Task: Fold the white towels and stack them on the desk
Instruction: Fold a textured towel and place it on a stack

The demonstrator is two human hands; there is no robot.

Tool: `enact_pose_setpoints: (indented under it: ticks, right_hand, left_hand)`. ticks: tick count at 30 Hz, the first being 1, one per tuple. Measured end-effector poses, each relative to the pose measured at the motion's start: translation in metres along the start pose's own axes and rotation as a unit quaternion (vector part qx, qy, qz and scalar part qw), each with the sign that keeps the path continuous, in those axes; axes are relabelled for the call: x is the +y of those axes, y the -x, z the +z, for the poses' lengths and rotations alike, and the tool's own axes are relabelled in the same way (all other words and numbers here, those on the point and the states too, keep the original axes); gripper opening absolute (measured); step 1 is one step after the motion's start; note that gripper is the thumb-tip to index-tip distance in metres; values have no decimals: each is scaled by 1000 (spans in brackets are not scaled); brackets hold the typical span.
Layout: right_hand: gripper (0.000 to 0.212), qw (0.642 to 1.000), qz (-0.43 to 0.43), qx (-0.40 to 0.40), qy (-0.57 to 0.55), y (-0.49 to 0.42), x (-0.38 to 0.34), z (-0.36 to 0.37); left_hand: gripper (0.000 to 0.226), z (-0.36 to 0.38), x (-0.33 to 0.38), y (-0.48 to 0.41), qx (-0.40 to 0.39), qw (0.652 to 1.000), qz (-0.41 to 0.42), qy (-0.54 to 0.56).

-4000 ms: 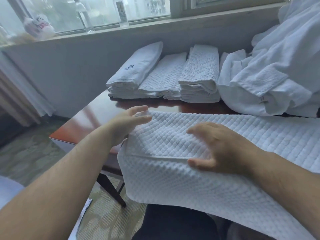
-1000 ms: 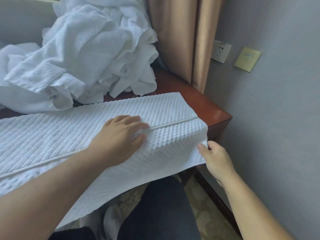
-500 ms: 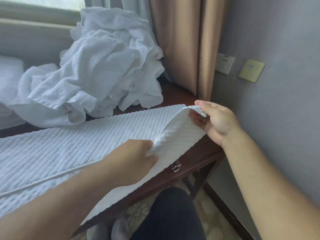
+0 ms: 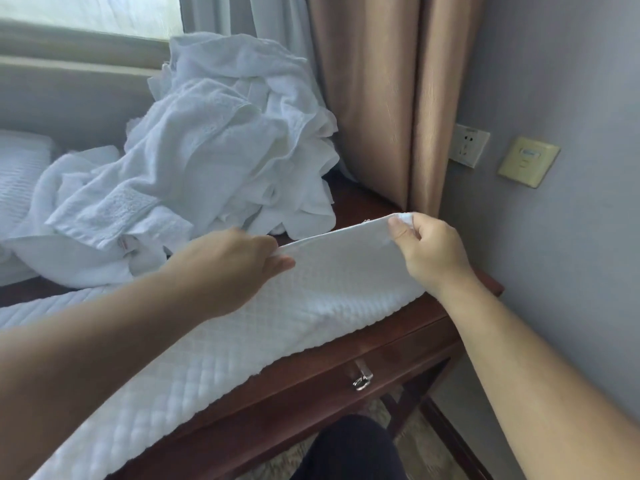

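The left hand (image 4: 235, 268) pinches the short end of the white waffle towel (image 4: 214, 355) between thumb and fingers, and the right hand (image 4: 426, 251) pinches the same end at its other corner, fingers curled over the hem. Between the two hands this end is lifted off the desk (image 4: 408, 337) and stretched into a straight edge. The rest of the towel lies flat along the front of the desk and runs to the left under the left forearm; its long near edge follows the desk's front edge, partly hanging over it.

Behind the hands, a loose pile of unfolded white towels (image 4: 207, 161) sits on the desk, its nearest folds just beside the lifted end. A strip of bare wood shows between the pile and the beige curtain (image 4: 388, 98). At the far left, folded towels (image 4: 20, 174) lie at the frame edge. The desk's right corner is near the grey wall (image 4: 571, 81), which has a socket (image 4: 469, 150) and a switch plate (image 4: 528, 161). A metal drawer handle (image 4: 362, 377) hangs below the front edge.
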State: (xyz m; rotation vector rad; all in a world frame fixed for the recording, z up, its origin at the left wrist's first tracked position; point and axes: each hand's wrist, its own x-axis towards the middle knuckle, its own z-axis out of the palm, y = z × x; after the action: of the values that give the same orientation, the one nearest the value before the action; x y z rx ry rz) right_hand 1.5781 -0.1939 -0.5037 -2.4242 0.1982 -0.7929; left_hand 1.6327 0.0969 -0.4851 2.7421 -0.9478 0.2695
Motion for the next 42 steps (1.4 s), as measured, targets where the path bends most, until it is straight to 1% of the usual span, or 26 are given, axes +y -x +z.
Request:
enact_pose_setpoints:
  ticks: [1, 3, 5, 7, 9, 11, 13, 14, 15, 17, 18, 19, 22, 24, 26, 28, 30, 32, 34, 37, 38, 40, 41, 42]
  right_hand:
    - [45, 1000, 14, 0, -23, -8, 2, 5]
    - [49, 999, 35, 8, -32, -18, 3, 11]
    - [54, 998, 56, 12, -19, -31, 7, 18]
    - [53, 997, 80, 5, 8, -44, 11, 26]
    - [50, 993, 110, -17, 47, -52, 15, 34]
    - [44, 983, 142, -55, 106, -54, 19, 41]
    - [30, 967, 168, -90, 167, -48, 22, 49]
    - [25, 962, 167, -86, 196, -44, 22, 52]
    - [25, 961, 146, -58, 226, -39, 21, 54]
    - [26, 962, 67, 8, 265, -31, 10, 59]
    - [23, 964, 25, 21, 263, -26, 1, 63]
    - [18, 969, -9, 15, 246, -21, -12, 69]
    - [18, 982, -81, -69, 159, 1, -60, 95]
    - [20, 975, -144, -140, 92, 23, -104, 117]
    - [22, 958, -194, -205, 48, 43, -138, 130]
    - [26, 933, -243, -263, 7, 66, -180, 149]
    - [27, 912, -276, -303, -24, 82, -215, 166]
    - [27, 895, -302, -326, -42, 93, -243, 181]
    - [25, 879, -325, -345, -50, 100, -263, 196]
    - [25, 858, -357, -367, -43, 107, -283, 211]
    - [24, 855, -363, -369, -41, 109, -287, 215]
    - [19, 856, -363, -365, -52, 108, -294, 219]
    - [16, 858, -358, -364, -62, 108, -298, 221]
    - [13, 860, -352, -362, -72, 107, -301, 223]
  left_hand:
    - [50, -1, -5, -10, -2, 1000, 9, -13]
    - [48, -2, -13, -26, -2, 997, 41, -71]
    - [45, 3, -21, -44, 1, 987, 86, -136]
    - [42, 11, -26, -60, -26, 982, 109, -152]
    - [42, 21, -28, -70, -66, 979, 110, -155]
    - [45, 36, -30, -72, -89, 977, 96, -170]
    - [48, 49, -38, -68, -102, 980, 66, -155]
    - [48, 54, -44, -63, -98, 985, 48, -131]
    - [46, 56, -52, -57, -86, 990, 29, -104]
    - [44, 52, -72, -37, -63, 996, -10, -59]
    - [46, 47, -82, -23, -59, 997, -31, -38]
    - [49, 41, -92, -7, -59, 997, -50, -22]
    - [58, 16, -118, 47, -61, 993, -103, -7]
    - [64, -3, -136, 85, -64, 988, -143, 14]
    - [73, -16, -149, 108, -82, 981, -169, 48]
    - [78, -35, -173, 139, -90, 974, -206, 41]
    - [76, -53, -199, 170, -114, 959, -258, 13]
    - [70, -71, -225, 203, -149, 942, -300, -7]
    - [58, -86, -247, 233, -159, 931, -328, 9]
    - [56, -103, -266, 268, -177, 924, -336, 35]
    - [52, -107, -269, 275, -188, 921, -338, 47]
    - [30, -112, -269, 283, -201, 918, -335, 67]
    - [24, -113, -267, 284, -194, 923, -327, 66]
    - [28, -112, -267, 284, -171, 932, -317, 47]
